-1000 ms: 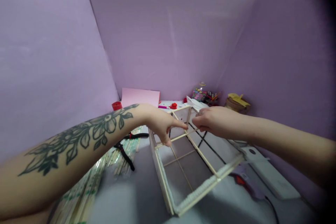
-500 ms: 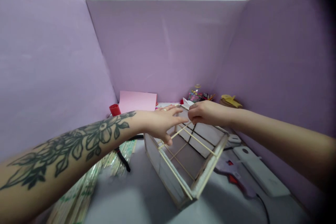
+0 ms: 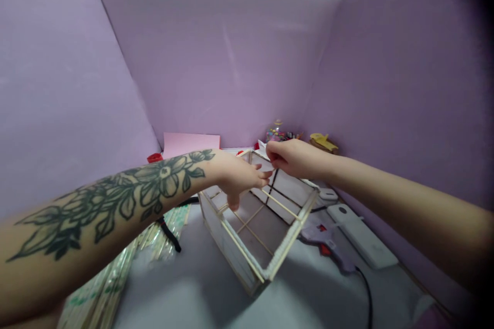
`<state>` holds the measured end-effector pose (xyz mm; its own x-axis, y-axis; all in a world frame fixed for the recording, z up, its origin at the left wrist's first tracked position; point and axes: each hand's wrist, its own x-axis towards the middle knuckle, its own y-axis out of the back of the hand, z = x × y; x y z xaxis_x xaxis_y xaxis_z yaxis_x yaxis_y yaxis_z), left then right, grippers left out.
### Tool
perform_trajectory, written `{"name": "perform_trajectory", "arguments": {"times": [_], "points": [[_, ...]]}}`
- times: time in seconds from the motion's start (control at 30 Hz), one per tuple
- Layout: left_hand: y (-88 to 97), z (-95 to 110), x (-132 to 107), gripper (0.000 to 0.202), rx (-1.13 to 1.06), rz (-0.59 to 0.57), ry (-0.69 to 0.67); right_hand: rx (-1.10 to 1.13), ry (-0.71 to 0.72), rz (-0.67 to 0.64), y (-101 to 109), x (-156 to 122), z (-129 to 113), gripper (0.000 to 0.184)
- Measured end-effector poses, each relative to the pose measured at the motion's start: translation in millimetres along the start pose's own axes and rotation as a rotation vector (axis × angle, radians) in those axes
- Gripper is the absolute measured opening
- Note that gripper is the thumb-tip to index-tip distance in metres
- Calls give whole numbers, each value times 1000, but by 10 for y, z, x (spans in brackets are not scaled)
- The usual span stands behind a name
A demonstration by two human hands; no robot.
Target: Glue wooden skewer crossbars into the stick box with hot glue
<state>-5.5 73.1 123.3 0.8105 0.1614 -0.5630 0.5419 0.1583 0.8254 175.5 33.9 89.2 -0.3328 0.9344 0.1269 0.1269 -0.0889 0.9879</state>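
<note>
A box-shaped frame (image 3: 252, 239) of thin wooden sticks and white panels stands on the grey table, open side up. My left hand (image 3: 239, 177), on a tattooed forearm, rests on the frame's far left top, fingers curled with the thumb pointing down inside. My right hand (image 3: 291, 158) is closed in a pinch at the far top edge, on a small white piece or stick that I cannot make out. Both hands meet fingertip to fingertip above the frame.
Purple boards wall in the table on three sides. A pile of bamboo sticks (image 3: 111, 277) and black pliers (image 3: 170, 231) lie left. A glue gun (image 3: 328, 244) with cord and a white flat device (image 3: 360, 234) lie right. Pink paper (image 3: 191, 144), a bead jar (image 3: 276, 132) stand behind.
The frame has turned and tipped, so its open top now faces more upward. Both hands shifted left and back to the far edge, and the left fingers curled in.
</note>
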Motion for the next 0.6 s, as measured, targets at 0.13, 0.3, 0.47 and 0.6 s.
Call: {"name": "perform_trajectory", "arguments": {"times": [0.13,0.3,0.47,0.6], "points": [[-7,-74,-8,108,-99,21,-26,100,-23,60,28,-95,45,10],[1,-104,-19,113,-103,-17,-15,363,-164,460,-16,-618,198,19],[-41,-200,14,115,-122,-1,-52,832,-482,1063,-227,-1488,103,12],[-49,-207,22,114,-132,19,-57,1206,-387,1317,-257,-1950,-166,21]]}}
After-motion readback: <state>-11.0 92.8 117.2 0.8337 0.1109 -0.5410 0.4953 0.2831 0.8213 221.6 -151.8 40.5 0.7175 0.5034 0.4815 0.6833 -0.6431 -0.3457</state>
